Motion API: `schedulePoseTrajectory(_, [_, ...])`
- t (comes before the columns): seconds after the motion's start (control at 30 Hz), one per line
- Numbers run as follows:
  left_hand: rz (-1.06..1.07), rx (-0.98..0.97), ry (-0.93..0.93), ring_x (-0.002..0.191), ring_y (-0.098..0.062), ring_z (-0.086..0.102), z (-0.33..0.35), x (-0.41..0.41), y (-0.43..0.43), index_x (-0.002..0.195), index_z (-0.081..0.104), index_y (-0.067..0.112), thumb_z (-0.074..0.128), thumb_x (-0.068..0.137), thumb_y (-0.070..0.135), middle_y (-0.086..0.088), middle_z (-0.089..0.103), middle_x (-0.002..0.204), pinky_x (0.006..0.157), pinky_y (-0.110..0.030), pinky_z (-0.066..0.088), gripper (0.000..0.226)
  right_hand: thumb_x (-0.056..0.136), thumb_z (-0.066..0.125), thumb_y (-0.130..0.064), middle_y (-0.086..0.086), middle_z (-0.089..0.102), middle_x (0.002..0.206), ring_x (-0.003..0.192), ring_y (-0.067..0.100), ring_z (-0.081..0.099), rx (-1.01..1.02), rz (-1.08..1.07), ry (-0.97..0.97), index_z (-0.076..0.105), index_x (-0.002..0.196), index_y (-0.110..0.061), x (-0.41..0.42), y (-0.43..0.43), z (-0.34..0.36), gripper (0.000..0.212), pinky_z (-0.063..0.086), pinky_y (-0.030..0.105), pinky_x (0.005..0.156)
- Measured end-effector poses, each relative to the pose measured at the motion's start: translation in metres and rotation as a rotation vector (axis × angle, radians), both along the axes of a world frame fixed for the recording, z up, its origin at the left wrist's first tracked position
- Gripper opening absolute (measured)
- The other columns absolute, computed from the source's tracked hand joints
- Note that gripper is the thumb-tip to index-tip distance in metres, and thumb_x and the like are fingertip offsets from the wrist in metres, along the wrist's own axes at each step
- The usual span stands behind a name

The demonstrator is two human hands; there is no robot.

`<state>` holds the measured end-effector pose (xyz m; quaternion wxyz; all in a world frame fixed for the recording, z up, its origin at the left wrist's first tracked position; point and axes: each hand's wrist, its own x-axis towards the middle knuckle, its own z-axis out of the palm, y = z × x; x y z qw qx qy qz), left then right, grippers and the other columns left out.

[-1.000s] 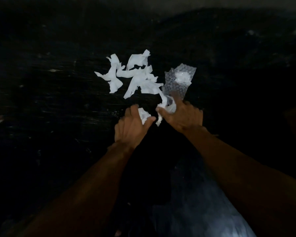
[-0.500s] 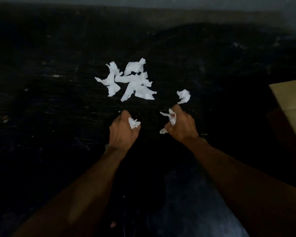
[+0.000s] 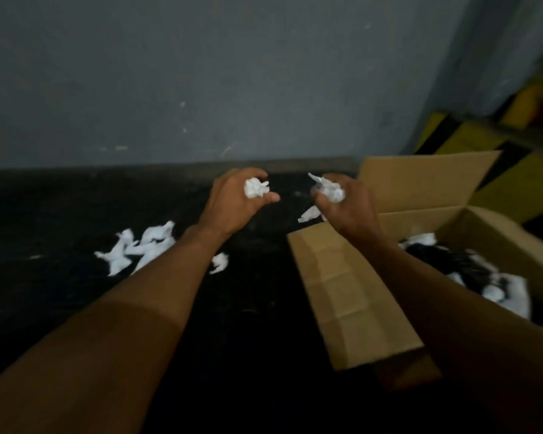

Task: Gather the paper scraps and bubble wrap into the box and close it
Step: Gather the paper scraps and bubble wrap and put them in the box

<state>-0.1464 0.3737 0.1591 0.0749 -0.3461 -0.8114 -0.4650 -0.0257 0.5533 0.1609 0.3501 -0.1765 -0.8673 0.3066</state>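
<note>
My left hand (image 3: 232, 202) is raised above the dark floor and holds a crumpled white paper scrap (image 3: 255, 187). My right hand (image 3: 345, 208) is raised beside it, closed on a wad of white paper and clear bubble wrap (image 3: 329, 191), with a strip hanging below. The open cardboard box (image 3: 358, 296) stands at the right, its flaps up, just beyond my right hand. White and dark material lies inside it (image 3: 496, 286). Several loose paper scraps (image 3: 141, 249) lie on the floor to the left, partly behind my left forearm.
A grey wall (image 3: 201, 83) rises close behind the dark floor (image 3: 60, 214). Yellow and black striped shapes (image 3: 489, 142) stand behind the box at the upper right.
Both hands have lifted off the floor with their scraps and swung right toward the box. My view has tilted up and right, bringing the box and wall into sight.
</note>
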Motion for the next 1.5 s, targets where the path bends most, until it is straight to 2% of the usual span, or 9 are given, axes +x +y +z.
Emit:
schedulePoseTrajectory(0.17, [-0.145, 0.004, -0.033, 0.089, -0.008, 0.063, 0.015, 0.086, 0.11, 0.108, 0.069, 0.022, 0.084, 0.067, 0.041, 0.003, 0.069, 0.101, 0.074, -0.014, 0.046, 0.048, 0.085, 0.068, -0.03, -0.001, 0.072, 0.09, 0.082, 0.016, 0.068, 0.039, -0.12, 0.029, 0.071, 0.104, -0.017, 0.108, 0.093, 0.021, 0.024, 0.053, 0.029, 0.076])
schedulePoseTrajectory(0.37, [-0.217, -0.035, 0.019, 0.092, -0.018, 0.063, 0.002, 0.167, 0.205, 0.101, 0.071, 0.017, 0.083, 0.067, 0.041, -0.003, 0.07, 0.099, 0.081, -0.031, 0.051, 0.043, 0.085, 0.07, -0.029, 0.006, 0.071, 0.096, 0.085, 0.019, 0.068, 0.005, -0.242, 0.012, 0.07, 0.111, -0.008, 0.193, 0.16, 0.013, 0.033, 0.047, 0.022, 0.07])
schedulePoseTrajectory(0.73, [-0.186, -0.086, 0.1, 0.085, -0.019, 0.06, -0.001, 0.173, 0.254, 0.096, 0.07, 0.014, 0.081, 0.071, 0.04, -0.004, 0.068, 0.093, 0.07, -0.029, 0.046, 0.037, 0.086, 0.069, -0.029, 0.016, 0.071, 0.09, 0.079, 0.027, 0.066, -0.022, -0.334, 0.005, 0.07, 0.098, -0.001, 0.209, 0.208, -0.004, 0.031, 0.054, 0.04, 0.069])
schedulePoseTrajectory(0.9, [-0.158, -0.123, 0.094, 0.085, -0.02, 0.059, -0.007, 0.148, 0.258, 0.098, 0.068, 0.013, 0.079, 0.073, 0.043, -0.005, 0.067, 0.094, 0.073, -0.034, 0.049, 0.04, 0.086, 0.068, -0.036, 0.007, 0.071, 0.091, 0.068, 0.009, 0.058, -0.003, -0.308, -0.021, 0.069, 0.107, -0.003, 0.178, 0.219, -0.01, 0.038, 0.04, 0.014, 0.055])
schedulePoseTrajectory(1.03, [-0.111, -0.154, 0.071, 0.084, -0.02, 0.057, -0.024, 0.14, 0.266, 0.093, 0.066, 0.012, 0.079, 0.073, 0.042, -0.002, 0.062, 0.09, 0.07, -0.033, 0.046, 0.039, 0.085, 0.065, -0.045, 0.01, 0.068, 0.11, 0.091, 0.019, 0.066, -0.068, -0.232, -0.037, 0.063, 0.119, -0.009, 0.152, 0.232, -0.026, 0.05, 0.057, 0.037, 0.077])
schedulePoseTrajectory(1.17, [-0.043, -0.292, 0.015, 0.091, -0.02, 0.051, -0.045, 0.136, 0.278, 0.092, 0.052, 0.023, 0.074, 0.076, 0.046, 0.0, 0.053, 0.096, 0.071, -0.03, 0.036, 0.036, 0.085, 0.059, -0.057, 0.009, 0.061, 0.116, 0.099, 0.023, 0.061, -0.05, -0.212, -0.124, 0.061, 0.119, -0.018, 0.132, 0.257, -0.044, 0.051, 0.053, 0.041, 0.086])
schedulePoseTrajectory(1.33, [0.099, -0.506, -0.065, 0.115, -0.029, 0.039, -0.073, 0.139, 0.301, 0.123, 0.038, 0.019, 0.056, 0.077, 0.067, -0.011, 0.041, 0.123, 0.097, -0.043, 0.037, 0.069, 0.083, 0.032, -0.078, 0.017, 0.039, 0.144, 0.133, 0.036, 0.032, -0.055, -0.176, -0.481, 0.052, 0.13, -0.026, 0.114, 0.295, -0.068, 0.073, 0.031, 0.051, 0.107])
schedulePoseTrajectory(1.4, [0.071, -0.559, -0.132, 0.12, -0.031, 0.038, -0.08, 0.138, 0.306, 0.131, 0.032, 0.018, 0.056, 0.081, 0.06, -0.012, 0.037, 0.13, 0.099, -0.046, 0.037, 0.069, 0.091, 0.034, -0.065, 0.016, 0.035, 0.147, 0.134, 0.037, 0.032, -0.089, -0.104, -0.548, 0.05, 0.131, -0.026, 0.113, 0.303, -0.074, 0.059, 0.031, 0.052, 0.108])
schedulePoseTrajectory(1.5, [-0.046, -0.563, -0.207, 0.121, -0.032, 0.047, -0.082, 0.138, 0.311, 0.142, 0.022, 0.02, 0.065, 0.084, 0.046, -0.009, 0.04, 0.137, 0.093, -0.046, 0.046, 0.076, 0.096, 0.048, -0.028, 0.012, 0.056, 0.129, 0.101, 0.034, 0.057, -0.051, 0.011, -0.495, 0.055, 0.126, -0.02, 0.115, 0.315, -0.076, 0.032, 0.049, 0.043, 0.088])
